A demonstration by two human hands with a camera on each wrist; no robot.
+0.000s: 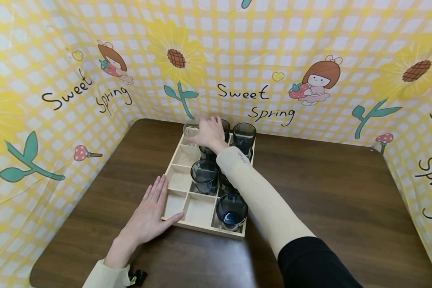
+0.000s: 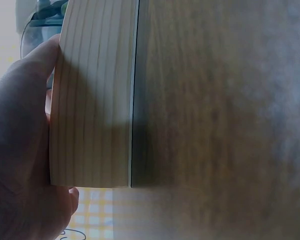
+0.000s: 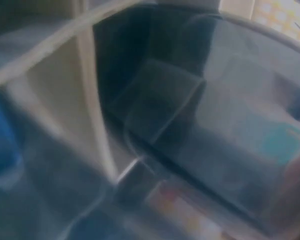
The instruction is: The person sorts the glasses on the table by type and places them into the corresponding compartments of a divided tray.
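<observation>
A pale wooden tray divided into compartments stands on the table. Smoke-tinted drinking glasses stand in it, among them a front-right glass, a middle glass and a back-right glass. My right hand reaches across to the back left and grips a paler-looking glass there; the hand hides part of it. Close up, a tinted glass fills the blurred right wrist view. My left hand lies with straight fingers along the tray's left side, thumb at its front edge; its wrist view shows the wooden side wall.
The dark wood table extends on both sides of the tray. A yellow checked cloth with flowers and lettering rises behind and beside it. A small black item shows by the left sleeve. Pale wooden dividers separate the compartments.
</observation>
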